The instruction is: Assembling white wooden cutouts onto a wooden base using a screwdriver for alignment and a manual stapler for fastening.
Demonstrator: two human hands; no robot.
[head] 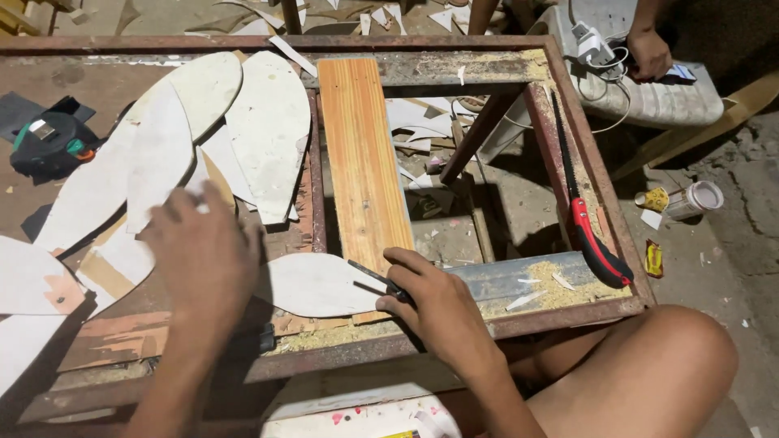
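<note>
1. Workbench (422, 345) of rusty metal framing fills the view, part boarded, part open to a floor littered with white offcuts and sawdust.
2. Right hand (434, 304) is curled shut around a thin dark tool (375, 280), its tip resting on a white leaf-shaped cutout (312, 285) at the near edge.
3. Left hand (203, 255) hovers, fingers loosely bent, holding nothing, above a pile of white oval cutouts (162, 154).
4. An orange wooden plank (361, 162) spans the frame; a red-handled saw (586, 219) lies on the right rail.
5. Black tape measure (50, 142) sits far left.
6. Another person's hand (649, 53) rests on a white seat beyond.
</note>
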